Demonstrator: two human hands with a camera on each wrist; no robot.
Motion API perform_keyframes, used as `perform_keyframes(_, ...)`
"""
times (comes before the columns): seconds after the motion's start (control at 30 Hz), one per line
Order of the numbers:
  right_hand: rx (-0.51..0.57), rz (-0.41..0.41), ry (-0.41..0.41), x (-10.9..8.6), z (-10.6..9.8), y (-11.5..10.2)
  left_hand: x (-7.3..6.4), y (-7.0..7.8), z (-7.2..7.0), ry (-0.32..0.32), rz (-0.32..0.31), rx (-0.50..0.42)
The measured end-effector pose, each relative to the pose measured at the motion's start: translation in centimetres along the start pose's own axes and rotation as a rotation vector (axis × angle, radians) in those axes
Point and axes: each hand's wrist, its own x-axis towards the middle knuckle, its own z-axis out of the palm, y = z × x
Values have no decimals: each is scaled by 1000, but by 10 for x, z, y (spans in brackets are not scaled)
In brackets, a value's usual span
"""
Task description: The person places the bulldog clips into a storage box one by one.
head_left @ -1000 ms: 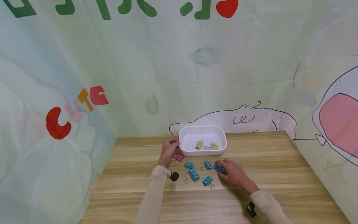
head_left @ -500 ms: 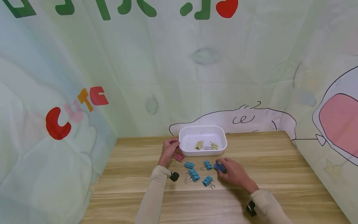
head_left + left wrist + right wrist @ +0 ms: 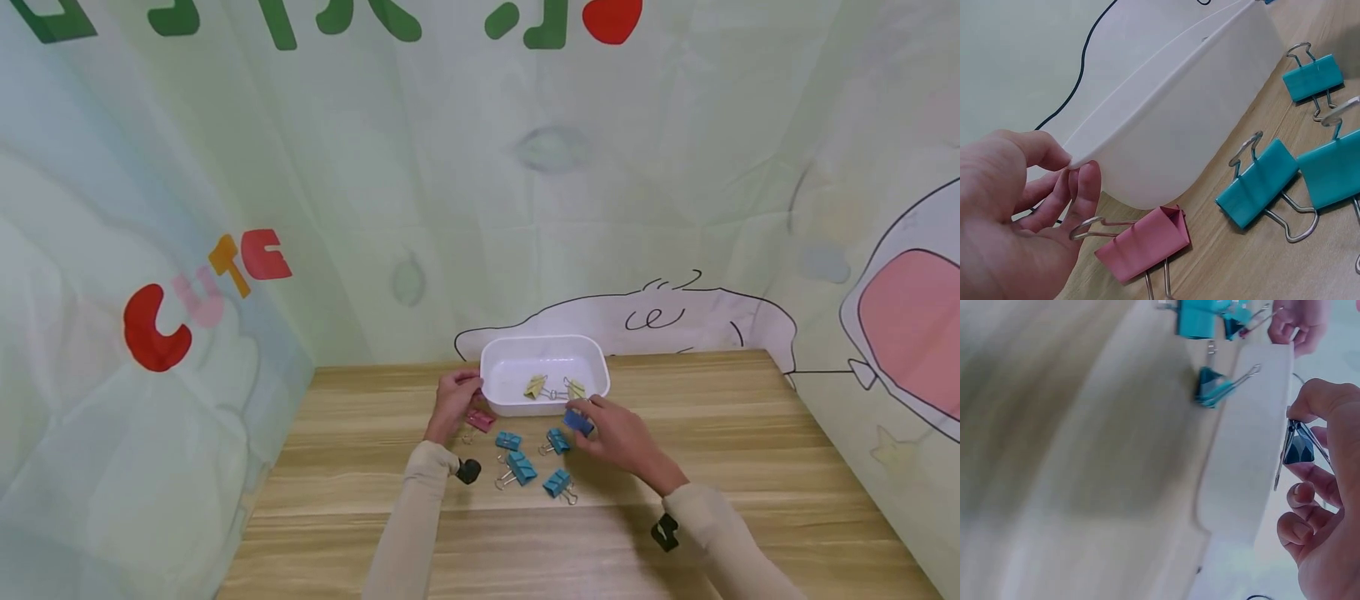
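My left hand (image 3: 453,405) pinches the rim of a white plastic tub (image 3: 1172,119) at its left end, thumb on top and fingers beneath. Beside that hand lies a pink binder clip (image 3: 1144,245). A dark blue binder clip (image 3: 578,422) is pinched between the thumb and fingers of my right hand (image 3: 622,433), close to the tub's front wall. In the right wrist view the blue clip (image 3: 1299,450) shows end-on with its wire handles. Inside the tub are yellow binder clips (image 3: 536,387), their wire handles near one another.
Several teal binder clips (image 3: 521,468) are scattered on the wooden table (image 3: 345,533) in front of the tub. One teal clip (image 3: 1313,78) lies close to the tub's front wall. A printed curtain (image 3: 390,167) hangs behind the table.
My right hand has lifted the blue binder clip from the table and carried it up and left toward the tub. The left hand stays at the tub's rim.
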Motion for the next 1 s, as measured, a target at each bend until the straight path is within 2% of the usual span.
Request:
perform_keyframes(0.33,-6,-40,15,48,-22,-26,-2,3,-4,-5,9,11)
perform_keyframes(0.67,12,-25,-57,91,-29,-44,-2,3,-4,7,12,0)
perform_keyframes(0.83,7,-36,-69,105,-29,-49,-3,2,-4,1,27,2)
perform_keyframes(1.0,-1,-45,-80,110,-28,-50,-4,2,-1,-15,34,5)
